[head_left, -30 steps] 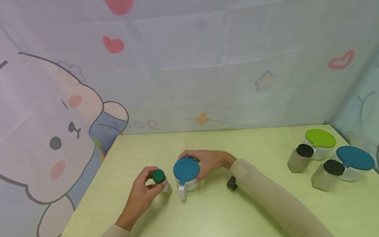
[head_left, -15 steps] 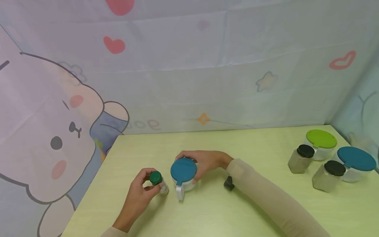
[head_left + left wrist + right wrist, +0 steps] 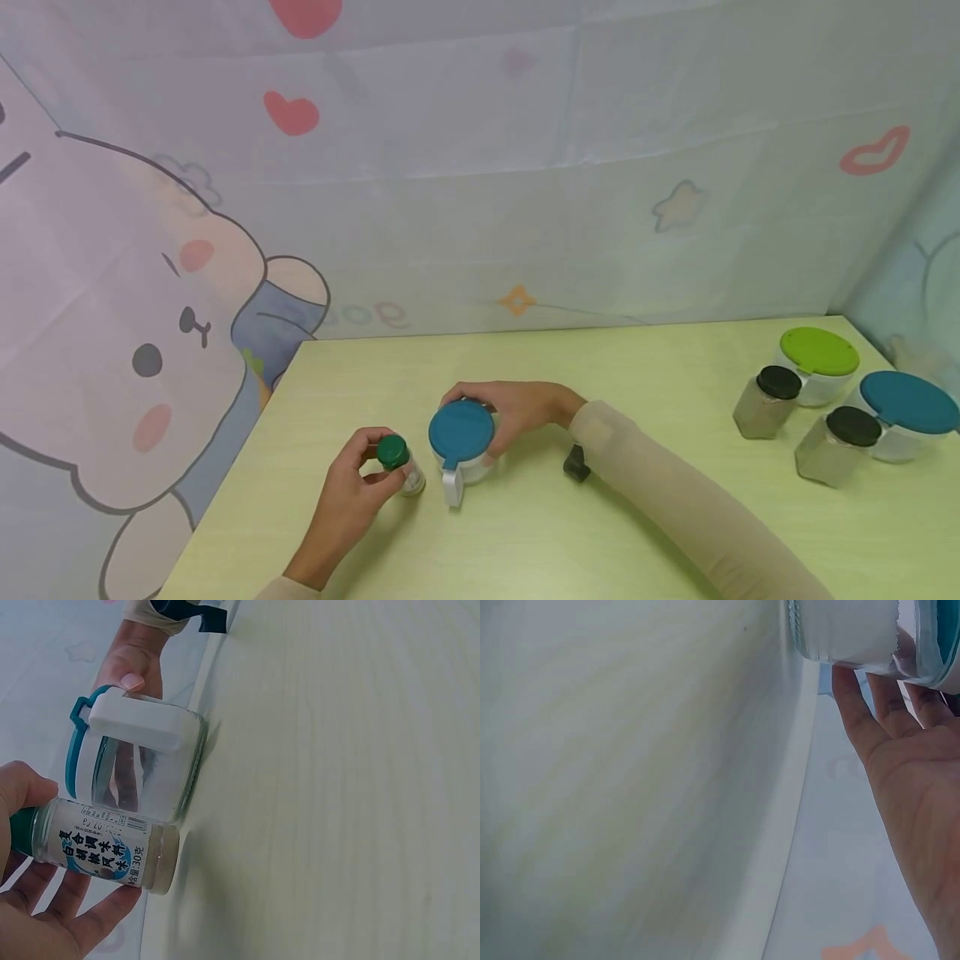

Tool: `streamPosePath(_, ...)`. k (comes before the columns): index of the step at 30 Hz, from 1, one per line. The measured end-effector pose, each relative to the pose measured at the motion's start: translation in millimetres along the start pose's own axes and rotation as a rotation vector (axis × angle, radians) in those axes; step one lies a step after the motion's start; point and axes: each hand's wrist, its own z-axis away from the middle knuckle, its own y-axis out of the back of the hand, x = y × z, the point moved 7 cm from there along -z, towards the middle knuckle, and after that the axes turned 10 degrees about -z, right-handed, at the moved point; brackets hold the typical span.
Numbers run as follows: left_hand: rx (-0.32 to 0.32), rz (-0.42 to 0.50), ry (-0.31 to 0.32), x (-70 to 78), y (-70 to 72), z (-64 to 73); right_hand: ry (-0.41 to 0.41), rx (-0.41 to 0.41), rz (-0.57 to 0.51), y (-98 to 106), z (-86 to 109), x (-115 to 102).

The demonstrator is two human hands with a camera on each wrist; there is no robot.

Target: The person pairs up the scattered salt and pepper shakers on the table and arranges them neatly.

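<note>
My left hand holds a small seasoning bottle with a green cap, between thumb and fingers. The bottle has a printed label and pale powder in its base; it stands at the table's left-middle. Just right of it is a glass seasoning jar with a blue lid and a white handle that points toward me. My right hand grips this jar from its far right side, its thumb on the near side. White contents show through the jar's glass in the right wrist view.
At the table's right stand a green-lidded jar, another blue-lidded jar and two black-capped shaker bottles close together. A small black object shows under the right forearm. A printed cloth hangs behind the table.
Both hands have shifted slightly left along the table with the bottle and the blue-lidded jar. Their holds look the same, and most of the movement came in the first half second.
</note>
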Motion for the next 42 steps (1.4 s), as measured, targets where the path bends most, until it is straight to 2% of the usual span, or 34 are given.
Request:
streamPosePath(14, -0.001, -0.011, 0.027, -2.7, 1.5, 1.8, 0.002, -0.009, 0.013, -1, -8.4, -2)
streamPosePath(26, 0.008, -0.015, 0.05, -6.8, 5.9, 5.6, 0.003, -0.032, -0.017, -3, -19.7, -1)
streamPosePath(34, 0.005, -0.019, 0.061, -8.6, 6.4, 5.9, -0.014, -0.016, -0.02, -1, -22.2, 3)
streamPosePath(42, 0.008, -0.026, 0.075, -11.4, 7.4, 6.3, 0.012, -0.013, -0.039, 0, -24.3, 5)
